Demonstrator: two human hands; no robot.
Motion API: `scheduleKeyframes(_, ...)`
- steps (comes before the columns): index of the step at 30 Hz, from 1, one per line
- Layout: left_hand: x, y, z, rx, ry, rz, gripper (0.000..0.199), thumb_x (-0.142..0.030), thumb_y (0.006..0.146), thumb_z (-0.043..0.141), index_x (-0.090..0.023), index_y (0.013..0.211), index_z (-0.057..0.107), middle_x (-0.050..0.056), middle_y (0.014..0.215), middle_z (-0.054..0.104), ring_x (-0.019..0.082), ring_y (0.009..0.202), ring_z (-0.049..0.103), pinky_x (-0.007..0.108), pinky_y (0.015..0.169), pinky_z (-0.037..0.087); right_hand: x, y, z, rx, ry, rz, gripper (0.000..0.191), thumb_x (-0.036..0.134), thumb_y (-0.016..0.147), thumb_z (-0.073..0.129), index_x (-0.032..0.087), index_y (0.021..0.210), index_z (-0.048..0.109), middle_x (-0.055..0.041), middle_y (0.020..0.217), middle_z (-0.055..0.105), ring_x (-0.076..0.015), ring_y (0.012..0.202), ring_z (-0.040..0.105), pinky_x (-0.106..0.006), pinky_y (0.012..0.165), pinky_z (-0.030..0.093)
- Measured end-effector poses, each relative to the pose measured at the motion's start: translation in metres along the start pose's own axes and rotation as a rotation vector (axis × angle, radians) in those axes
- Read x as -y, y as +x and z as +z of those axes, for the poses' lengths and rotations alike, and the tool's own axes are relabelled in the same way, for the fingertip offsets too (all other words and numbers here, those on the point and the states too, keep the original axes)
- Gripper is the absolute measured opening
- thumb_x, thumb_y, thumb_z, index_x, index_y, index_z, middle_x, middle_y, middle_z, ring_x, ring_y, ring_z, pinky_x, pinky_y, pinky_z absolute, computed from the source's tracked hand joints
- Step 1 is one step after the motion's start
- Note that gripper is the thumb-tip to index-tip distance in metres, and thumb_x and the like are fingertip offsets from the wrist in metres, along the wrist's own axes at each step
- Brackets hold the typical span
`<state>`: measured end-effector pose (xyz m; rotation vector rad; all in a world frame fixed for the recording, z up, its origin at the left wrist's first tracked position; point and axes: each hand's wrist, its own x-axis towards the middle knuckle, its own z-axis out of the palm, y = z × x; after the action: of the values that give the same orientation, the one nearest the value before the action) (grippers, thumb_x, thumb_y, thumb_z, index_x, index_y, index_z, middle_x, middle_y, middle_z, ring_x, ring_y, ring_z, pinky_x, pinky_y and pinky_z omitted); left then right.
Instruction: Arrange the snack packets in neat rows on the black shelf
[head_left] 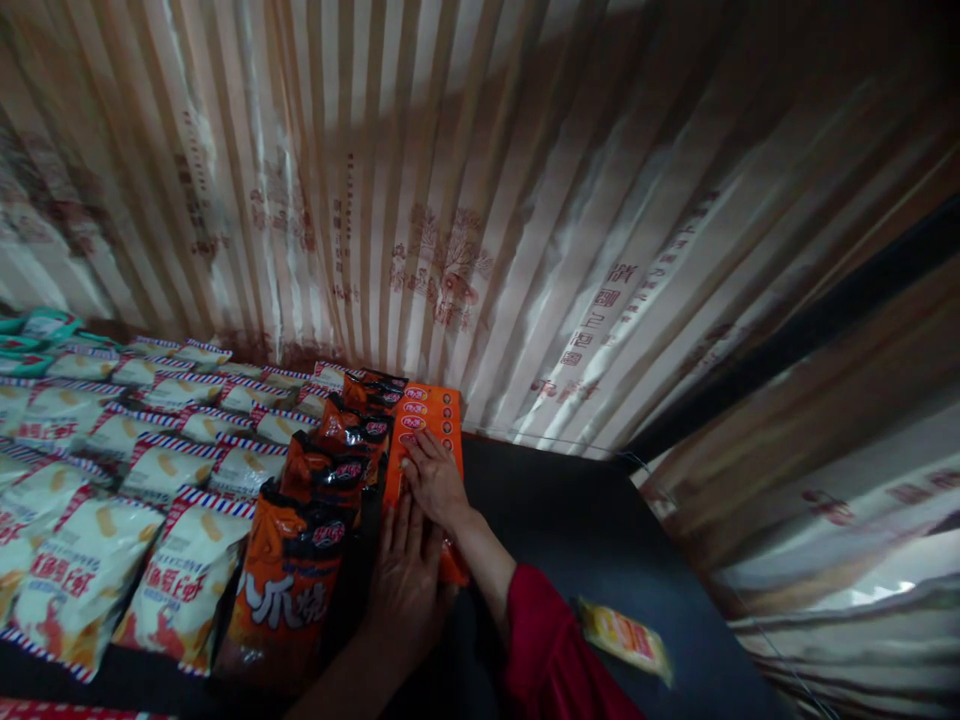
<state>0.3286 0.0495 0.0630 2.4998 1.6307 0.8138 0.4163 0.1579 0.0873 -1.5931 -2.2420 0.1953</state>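
Observation:
A row of orange packets (428,400) with repeated round logos lies on the dark table, overlapping closely. My right hand (436,482), in a red sleeve, rests flat on top of them with fingers stretched out. Just nearer to me, my left hand (407,572) is spread flat along their left edge, its fingertips close to the right hand. Neither hand grips anything. To the left stands a column of orange-and-black snack bags (289,575). My hands and forearms cover much of the near part of the orange packets.
Rows of white snack bags (71,570) with striped edges fill the left side, with green packs (49,325) at the far left. A small yellow packet (626,640) lies on the dark table (555,530) at right. Behind hangs a pleated printed sheet (450,200), with a dark pole (795,335).

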Motion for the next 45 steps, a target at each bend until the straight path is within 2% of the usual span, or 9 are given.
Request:
scheduleKeyframes(3,0.002,-0.001,0.001,-0.009,0.020,0.014,0.062,-0.045,0.075,0.054,-0.019,0.131,0.045,0.013,0.138,0.044,0.033,0.129,0.035,0.051,0.107,0.027,-0.005,-0.001,0.004,-0.062,0.020,0.016,0.040,0.026,0.091,0.040,0.012,0.127,0.052,-0.0138,0.139,0.043,-0.0249,0.133,0.032,-0.044,0.109,0.026)
scheduleKeyframes(6,0.004,-0.002,0.004,-0.039,0.048,0.035,0.062,-0.044,0.076,0.053,-0.018,0.132,0.043,0.014,0.140,0.041,0.033,0.131,0.032,0.050,0.106,0.027,-0.015,-0.002,0.007,-0.190,0.042,0.053,0.041,0.025,0.090,0.040,0.009,0.125,0.053,-0.0153,0.137,0.045,-0.0243,0.131,0.035,-0.042,0.108,0.030)
scheduleKeyframes(11,0.006,-0.005,0.012,-0.072,0.089,0.056,0.064,-0.045,0.077,0.051,-0.015,0.133,0.042,0.016,0.138,0.043,0.032,0.132,0.031,0.048,0.107,0.025,-0.041,-0.007,0.008,-0.434,0.111,0.214,0.040,0.028,0.088,0.038,0.009,0.116,0.059,-0.0174,0.127,0.054,-0.0245,0.121,0.045,-0.042,0.102,0.037)
scheduleKeyframes(14,0.005,-0.006,0.013,-0.093,0.103,0.065,0.064,-0.046,0.078,0.051,-0.015,0.133,0.042,0.016,0.137,0.044,0.032,0.132,0.031,0.048,0.107,0.025,-0.055,-0.012,0.009,-0.487,0.178,0.291,0.041,0.029,0.087,0.036,0.009,0.114,0.059,-0.0164,0.119,0.059,-0.0238,0.114,0.051,-0.041,0.098,0.040)
scheduleKeyframes(19,0.003,-0.005,0.010,-0.106,0.131,0.074,0.054,-0.042,0.080,0.050,-0.017,0.128,0.047,0.015,0.136,0.046,0.032,0.129,0.036,0.048,0.104,0.031,-0.061,-0.022,0.007,-0.460,0.174,0.378,0.043,0.028,0.085,0.036,0.006,0.114,0.058,-0.0164,0.110,0.063,-0.0240,0.103,0.056,-0.038,0.093,0.043)
scheduleKeyframes(26,0.004,-0.003,0.009,-0.096,0.138,0.134,0.047,-0.039,0.083,0.048,-0.018,0.124,0.051,0.013,0.132,0.051,0.031,0.128,0.039,0.047,0.103,0.034,-0.051,-0.023,-0.008,-0.328,0.077,0.516,0.032,0.033,0.085,0.044,0.016,0.104,0.064,-0.0094,0.099,0.066,-0.0242,0.098,0.056,-0.034,0.087,0.043)
scheduleKeyframes(37,0.005,0.003,0.004,-0.024,0.129,0.139,0.031,-0.029,0.083,0.052,-0.018,0.111,0.062,0.014,0.128,0.055,0.030,0.125,0.044,0.047,0.103,0.036,-0.051,-0.023,-0.008,-0.315,0.045,0.529,0.031,0.035,0.087,0.045,0.017,0.102,0.064,-0.0082,0.096,0.066,-0.0230,0.094,0.056,-0.031,0.084,0.042)
scheduleKeyframes(42,0.005,0.004,0.002,0.018,0.073,0.136,0.031,-0.032,0.083,0.054,-0.021,0.111,0.062,0.012,0.129,0.054,0.029,0.123,0.045,0.046,0.103,0.038,-0.051,-0.023,-0.008,-0.329,0.050,0.499,0.031,0.038,0.086,0.046,0.018,0.099,0.066,-0.0073,0.091,0.068,-0.0222,0.093,0.058,-0.031,0.084,0.042)
scheduleKeyframes(45,0.005,0.005,0.004,0.033,0.040,0.115,0.027,-0.030,0.084,0.055,-0.024,0.109,0.064,0.010,0.129,0.055,0.027,0.123,0.046,0.046,0.103,0.038,-0.052,-0.023,-0.008,-0.324,0.094,0.517,0.031,0.042,0.085,0.046,0.020,0.095,0.066,-0.0058,0.087,0.069,-0.0214,0.090,0.059,-0.030,0.079,0.044)
